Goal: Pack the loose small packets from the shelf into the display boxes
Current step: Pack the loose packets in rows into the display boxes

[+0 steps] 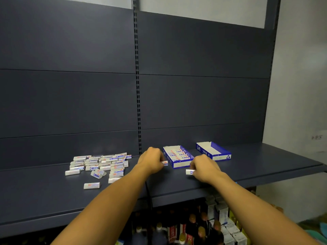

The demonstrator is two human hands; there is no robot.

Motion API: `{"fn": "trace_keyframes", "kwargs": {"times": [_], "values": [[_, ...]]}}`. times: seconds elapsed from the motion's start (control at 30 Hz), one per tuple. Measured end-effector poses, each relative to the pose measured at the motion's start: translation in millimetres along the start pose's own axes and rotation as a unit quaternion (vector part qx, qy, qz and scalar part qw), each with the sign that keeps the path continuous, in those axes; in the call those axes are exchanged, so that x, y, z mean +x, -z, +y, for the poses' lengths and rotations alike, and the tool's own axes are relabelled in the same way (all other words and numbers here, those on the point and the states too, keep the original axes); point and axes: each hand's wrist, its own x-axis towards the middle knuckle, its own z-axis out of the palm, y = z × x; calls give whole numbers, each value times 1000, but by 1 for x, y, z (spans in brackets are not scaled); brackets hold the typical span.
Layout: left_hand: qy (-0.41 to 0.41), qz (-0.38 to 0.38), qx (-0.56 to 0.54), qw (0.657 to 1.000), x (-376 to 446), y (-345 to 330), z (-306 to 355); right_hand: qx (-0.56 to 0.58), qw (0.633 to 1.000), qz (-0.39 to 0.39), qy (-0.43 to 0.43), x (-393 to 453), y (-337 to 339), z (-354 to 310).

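Each hand pinches one packet: the left hand (pixel 152 160) beside the part-filled display box (pixel 177 157), the right hand (pixel 206 167) before it. Loading is mid-way, I judge; next, both packets need aligning with the rows inside. The loose pile (pixel 100 163) waits on the shelf (pixel 247 167).

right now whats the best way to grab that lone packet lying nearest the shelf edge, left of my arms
Pinch the lone packet across its two long sides, coming straight down from above. It lies flat on the shelf with its long axis running left to right and stands apart from the pile, so fingers likely fit front and back. The left hand is nearer, but already holds a packet.
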Motion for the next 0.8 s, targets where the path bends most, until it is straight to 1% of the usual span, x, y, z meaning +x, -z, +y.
{"fn": "trace_keyframes", "kwargs": {"times": [0.27,0.5,0.6,0.8], "values": [[-21,-23,-38,999,60,-13,7,11,1000,7,-20,48,2,32],[-37,-27,-70,997,112,-27,4,22,999,14,-23,99,10,53],[-45,-18,-79,996,128,-32,0,47,999,13,-8,116,4,56],[-48,-25,-92,994,140,-46,-5,107,994,19,29,142,-11,60]]}}
